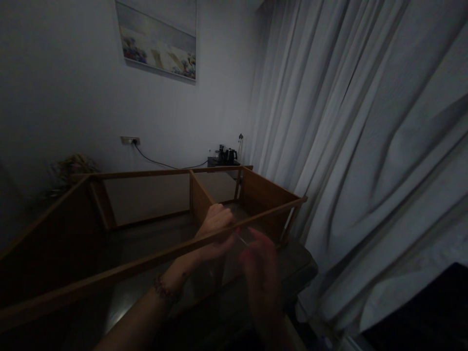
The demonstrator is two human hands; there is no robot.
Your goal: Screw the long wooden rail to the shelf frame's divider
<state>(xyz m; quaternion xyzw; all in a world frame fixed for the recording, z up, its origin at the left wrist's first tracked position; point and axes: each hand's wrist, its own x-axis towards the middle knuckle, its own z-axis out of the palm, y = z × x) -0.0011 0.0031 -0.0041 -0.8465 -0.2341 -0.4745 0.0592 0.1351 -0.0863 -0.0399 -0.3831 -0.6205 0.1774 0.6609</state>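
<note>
A wooden shelf frame [146, 263] lies on its side before me, with a divider board [199, 195] in the middle. My left hand [215, 229] reaches over the front rail, its fingers curled behind it; what they grip is hidden. My right hand [261, 268] is close beside it at the rail, smeared by motion, near something pale and thin [243, 239] that I cannot make out. A bracelet [163, 290] circles my left wrist.
The room is dim. White curtains [365, 146] hang at the right. A picture [159, 41] hangs on the back wall above a socket [129, 140] with a cable. A kettle set [226, 156] stands on a small table at the back. A plant [69, 168] is at left.
</note>
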